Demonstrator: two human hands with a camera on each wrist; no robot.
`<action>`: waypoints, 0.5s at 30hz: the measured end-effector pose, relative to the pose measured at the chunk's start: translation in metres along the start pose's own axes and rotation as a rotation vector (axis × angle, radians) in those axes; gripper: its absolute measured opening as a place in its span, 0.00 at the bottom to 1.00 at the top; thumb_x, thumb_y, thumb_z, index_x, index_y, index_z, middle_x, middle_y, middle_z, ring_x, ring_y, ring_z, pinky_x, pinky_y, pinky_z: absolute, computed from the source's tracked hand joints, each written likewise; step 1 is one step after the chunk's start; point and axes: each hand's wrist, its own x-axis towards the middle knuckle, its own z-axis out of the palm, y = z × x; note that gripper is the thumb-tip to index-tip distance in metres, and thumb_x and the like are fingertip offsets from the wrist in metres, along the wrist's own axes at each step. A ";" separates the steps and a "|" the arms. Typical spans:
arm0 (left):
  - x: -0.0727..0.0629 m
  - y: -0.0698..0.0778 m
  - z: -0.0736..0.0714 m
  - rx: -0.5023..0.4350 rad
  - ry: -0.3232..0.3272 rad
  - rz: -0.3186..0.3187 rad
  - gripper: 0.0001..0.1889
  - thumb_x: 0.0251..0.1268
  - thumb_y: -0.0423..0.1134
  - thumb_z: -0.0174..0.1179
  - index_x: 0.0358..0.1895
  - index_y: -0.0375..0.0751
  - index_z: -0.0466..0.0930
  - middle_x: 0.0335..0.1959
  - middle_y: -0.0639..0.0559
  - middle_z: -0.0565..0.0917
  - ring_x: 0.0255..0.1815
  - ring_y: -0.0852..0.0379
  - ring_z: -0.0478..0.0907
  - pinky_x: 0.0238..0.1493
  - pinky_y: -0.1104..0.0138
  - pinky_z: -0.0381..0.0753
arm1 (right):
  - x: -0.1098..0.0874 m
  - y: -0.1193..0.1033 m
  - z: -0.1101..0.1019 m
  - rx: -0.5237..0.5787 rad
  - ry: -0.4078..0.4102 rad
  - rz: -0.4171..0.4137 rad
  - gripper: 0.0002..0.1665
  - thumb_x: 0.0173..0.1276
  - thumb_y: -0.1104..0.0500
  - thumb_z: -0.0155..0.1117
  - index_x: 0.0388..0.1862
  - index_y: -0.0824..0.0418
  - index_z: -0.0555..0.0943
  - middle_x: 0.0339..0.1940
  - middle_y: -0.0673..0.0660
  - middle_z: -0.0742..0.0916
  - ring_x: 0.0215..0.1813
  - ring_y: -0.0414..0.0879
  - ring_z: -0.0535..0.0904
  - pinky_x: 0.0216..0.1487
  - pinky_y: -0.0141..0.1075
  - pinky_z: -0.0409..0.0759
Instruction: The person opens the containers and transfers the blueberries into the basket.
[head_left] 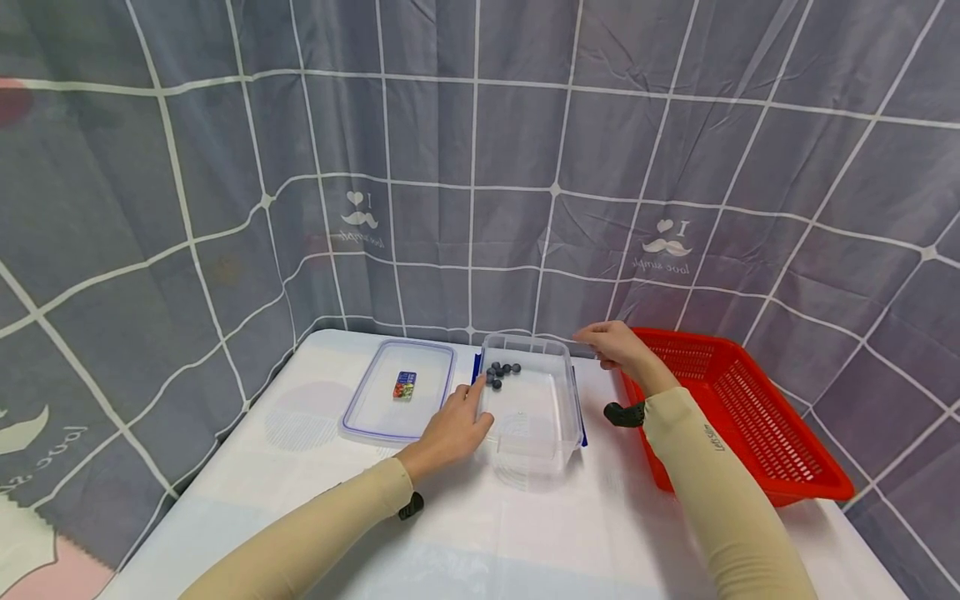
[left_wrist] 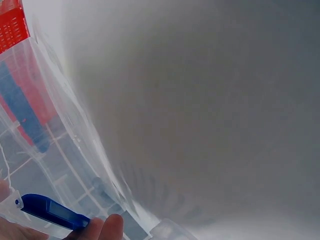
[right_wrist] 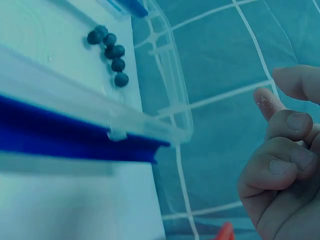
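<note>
A clear plastic food container [head_left: 536, 417] with blue side clips stands on the table, several blueberries [head_left: 504, 369] gathered near its far left part. At its left wall my left hand [head_left: 453, 425] grips the side. The left wrist view has those fingertips [left_wrist: 111, 227] beside a blue clip [left_wrist: 52, 211]. Just beyond the container's far right corner, my right hand [head_left: 618, 346] hovers in the air. In the right wrist view its thumb and forefinger stand apart, the other fingers bend loosely, and nothing shows between them.
Left of the container lies its clear lid [head_left: 375, 417], with a small fruit-print label [head_left: 404, 386] on it. A red plastic basket [head_left: 750, 400] sits at the right, beside the right forearm. A grey checked curtain [head_left: 510, 142] hangs behind the white-covered table [head_left: 465, 542].
</note>
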 end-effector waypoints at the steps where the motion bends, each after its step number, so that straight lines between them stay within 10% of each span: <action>1: 0.000 0.000 0.000 0.001 0.001 -0.002 0.38 0.70 0.50 0.44 0.81 0.42 0.51 0.69 0.36 0.69 0.67 0.41 0.71 0.64 0.46 0.73 | 0.002 0.000 0.003 0.008 -0.007 -0.002 0.26 0.75 0.50 0.60 0.62 0.66 0.79 0.17 0.47 0.65 0.21 0.42 0.58 0.27 0.32 0.65; 15: -0.001 0.001 0.000 -0.001 -0.006 -0.003 0.38 0.71 0.50 0.43 0.82 0.44 0.50 0.69 0.36 0.69 0.68 0.41 0.70 0.64 0.46 0.73 | 0.033 -0.004 0.055 0.094 -0.056 -0.003 0.25 0.72 0.51 0.64 0.62 0.64 0.81 0.15 0.48 0.63 0.18 0.42 0.54 0.24 0.34 0.60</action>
